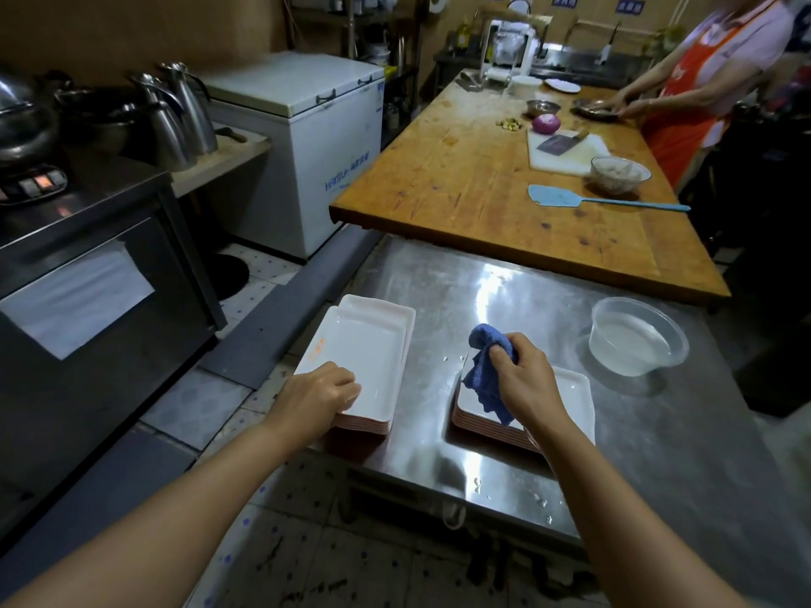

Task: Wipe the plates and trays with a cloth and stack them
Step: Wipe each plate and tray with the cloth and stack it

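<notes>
Nearby, clear tub [638, 340] holds water; right hand [522, 377] grips cloth [487, 370].

Wearer's body, head view: two bare forearms and hands.

Left hand [322, 394] and right hand [524, 375] both bare: no gloves, rings, watch or bracelet visible. Forearms uncovered along their whole visible length up to the lower frame edge (no sleeve or cuff enters the picture). Fingernails short where they show, on the right hand; no markings or bandages visible on either arm.
</notes>
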Action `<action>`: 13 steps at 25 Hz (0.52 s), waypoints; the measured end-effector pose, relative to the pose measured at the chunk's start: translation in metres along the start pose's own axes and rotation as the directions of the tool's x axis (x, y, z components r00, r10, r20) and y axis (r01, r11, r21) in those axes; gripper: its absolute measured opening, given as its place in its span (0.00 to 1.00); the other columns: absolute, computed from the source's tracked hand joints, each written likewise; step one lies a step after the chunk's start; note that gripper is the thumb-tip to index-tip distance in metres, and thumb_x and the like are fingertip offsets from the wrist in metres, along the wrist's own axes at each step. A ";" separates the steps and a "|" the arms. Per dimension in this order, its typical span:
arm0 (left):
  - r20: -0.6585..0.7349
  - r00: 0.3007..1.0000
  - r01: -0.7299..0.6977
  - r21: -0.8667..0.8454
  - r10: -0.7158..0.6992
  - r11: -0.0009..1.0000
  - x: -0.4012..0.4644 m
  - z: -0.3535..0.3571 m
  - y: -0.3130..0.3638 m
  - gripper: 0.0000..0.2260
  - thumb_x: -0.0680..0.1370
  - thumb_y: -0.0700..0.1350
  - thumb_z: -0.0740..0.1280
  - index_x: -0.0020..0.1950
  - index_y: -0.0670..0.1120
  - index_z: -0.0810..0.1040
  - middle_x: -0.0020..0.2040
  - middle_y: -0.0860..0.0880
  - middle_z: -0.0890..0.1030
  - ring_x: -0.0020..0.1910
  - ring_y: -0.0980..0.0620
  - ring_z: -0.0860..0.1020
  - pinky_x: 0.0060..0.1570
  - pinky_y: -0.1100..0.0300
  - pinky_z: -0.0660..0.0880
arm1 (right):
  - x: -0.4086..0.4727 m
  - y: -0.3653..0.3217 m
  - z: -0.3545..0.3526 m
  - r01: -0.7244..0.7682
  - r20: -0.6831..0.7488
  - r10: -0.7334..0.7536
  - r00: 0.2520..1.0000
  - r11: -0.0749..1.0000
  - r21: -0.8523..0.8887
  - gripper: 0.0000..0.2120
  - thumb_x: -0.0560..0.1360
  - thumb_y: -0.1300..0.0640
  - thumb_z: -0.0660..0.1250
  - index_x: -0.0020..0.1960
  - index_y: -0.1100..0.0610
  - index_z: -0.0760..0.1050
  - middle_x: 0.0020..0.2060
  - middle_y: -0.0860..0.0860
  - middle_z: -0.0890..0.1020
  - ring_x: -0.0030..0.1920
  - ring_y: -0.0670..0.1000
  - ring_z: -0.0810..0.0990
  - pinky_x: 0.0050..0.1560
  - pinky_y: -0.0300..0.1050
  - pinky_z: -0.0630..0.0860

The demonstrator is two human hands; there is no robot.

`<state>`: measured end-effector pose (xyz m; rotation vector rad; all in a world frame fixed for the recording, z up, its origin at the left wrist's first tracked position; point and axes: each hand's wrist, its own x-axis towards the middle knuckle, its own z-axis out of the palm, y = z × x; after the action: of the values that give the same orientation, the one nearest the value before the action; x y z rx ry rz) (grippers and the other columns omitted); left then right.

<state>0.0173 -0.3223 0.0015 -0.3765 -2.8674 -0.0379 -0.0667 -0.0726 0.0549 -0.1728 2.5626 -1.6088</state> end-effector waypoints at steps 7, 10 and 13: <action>0.063 0.998 -0.021 -0.052 0.024 0.998 0.004 0.021 -0.018 0.21 0.55 0.52 0.82 0.41 0.44 0.82 0.42 0.50 0.82 0.41 0.49 0.81 0.24 0.59 0.76 | 0.006 0.010 0.007 -0.046 -0.019 0.046 0.999 0.999 -0.021 0.07 0.80 0.57 0.56 0.46 0.53 0.72 0.38 0.50 0.80 0.39 0.50 0.79 0.39 0.46 0.75; 0.102 0.995 0.007 -0.076 0.001 0.997 0.012 0.029 -0.026 0.25 0.61 0.61 0.76 0.47 0.43 0.81 0.48 0.49 0.81 0.48 0.48 0.79 0.32 0.54 0.79 | 0.008 0.012 0.008 -0.071 -0.034 0.070 0.997 0.997 -0.029 0.07 0.80 0.56 0.56 0.49 0.53 0.72 0.42 0.53 0.80 0.44 0.55 0.79 0.47 0.53 0.77; 0.170 0.985 0.048 -0.071 -0.036 0.996 0.017 0.036 -0.028 0.29 0.65 0.66 0.70 0.53 0.44 0.79 0.56 0.51 0.78 0.55 0.50 0.76 0.40 0.54 0.77 | 0.007 0.014 0.007 -0.083 -0.048 0.082 0.995 0.996 -0.014 0.07 0.80 0.55 0.56 0.50 0.53 0.72 0.44 0.54 0.80 0.45 0.56 0.80 0.48 0.54 0.78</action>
<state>-0.0147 -0.3432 -0.0286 -0.3489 -3.0482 -0.1275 -0.0726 -0.0739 0.0386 -0.0300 2.5822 -1.5822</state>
